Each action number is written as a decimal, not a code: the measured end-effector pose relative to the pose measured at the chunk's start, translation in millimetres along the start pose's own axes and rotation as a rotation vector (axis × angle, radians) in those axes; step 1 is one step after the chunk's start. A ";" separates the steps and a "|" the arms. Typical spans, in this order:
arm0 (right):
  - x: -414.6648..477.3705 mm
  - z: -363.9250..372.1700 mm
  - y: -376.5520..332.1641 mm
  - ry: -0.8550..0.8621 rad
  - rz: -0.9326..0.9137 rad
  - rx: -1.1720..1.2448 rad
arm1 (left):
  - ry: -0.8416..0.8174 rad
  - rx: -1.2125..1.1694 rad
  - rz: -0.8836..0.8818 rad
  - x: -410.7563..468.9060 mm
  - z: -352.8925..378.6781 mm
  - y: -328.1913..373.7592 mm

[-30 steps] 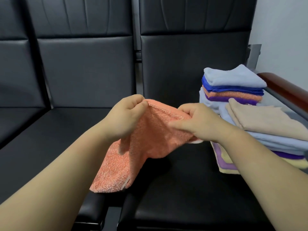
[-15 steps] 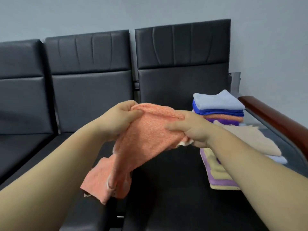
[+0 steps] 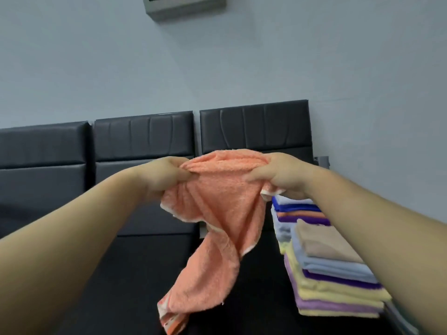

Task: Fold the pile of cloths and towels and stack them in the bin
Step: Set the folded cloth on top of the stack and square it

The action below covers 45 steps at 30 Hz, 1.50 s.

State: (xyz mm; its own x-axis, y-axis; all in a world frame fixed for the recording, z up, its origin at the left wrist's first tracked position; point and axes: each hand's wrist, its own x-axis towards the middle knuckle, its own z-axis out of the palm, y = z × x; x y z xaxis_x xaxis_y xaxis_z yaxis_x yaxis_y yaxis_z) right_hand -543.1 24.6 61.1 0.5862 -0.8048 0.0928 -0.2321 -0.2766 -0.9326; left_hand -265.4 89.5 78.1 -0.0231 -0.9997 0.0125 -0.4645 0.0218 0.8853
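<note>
Towel (image 3: 222, 213) hangs higher than a second ago. Both hands have raised it from low over the seat (image 3: 135, 274) to in front of the chair backs, and its lower end now dangles free. The left hand (image 3: 164, 180) grips one end of the top edge and the right hand (image 3: 280, 175) pinches the other, fingers curled into the cloth. It looks bunched rather than spread, though blur hides the corners. Likely it is being shaken out before the first fold. The folded stack (image 3: 338, 281) sits at the right; no bin shows.

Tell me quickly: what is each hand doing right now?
Left hand: grips the towel.
Right hand: grips the towel too.
</note>
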 end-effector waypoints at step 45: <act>19.5 -5.0 -7.5 -0.077 0.102 -0.560 | -0.086 0.793 -0.008 2.6 -4.6 -2.0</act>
State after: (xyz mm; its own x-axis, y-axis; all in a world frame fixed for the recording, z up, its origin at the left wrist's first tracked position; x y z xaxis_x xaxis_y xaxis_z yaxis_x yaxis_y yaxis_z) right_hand -533.8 8.3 71.7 0.5894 -0.8072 -0.0338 -0.6542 -0.4523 -0.6062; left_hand -260.4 86.7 78.5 -0.0705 -0.9959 -0.0565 -0.9557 0.0512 0.2898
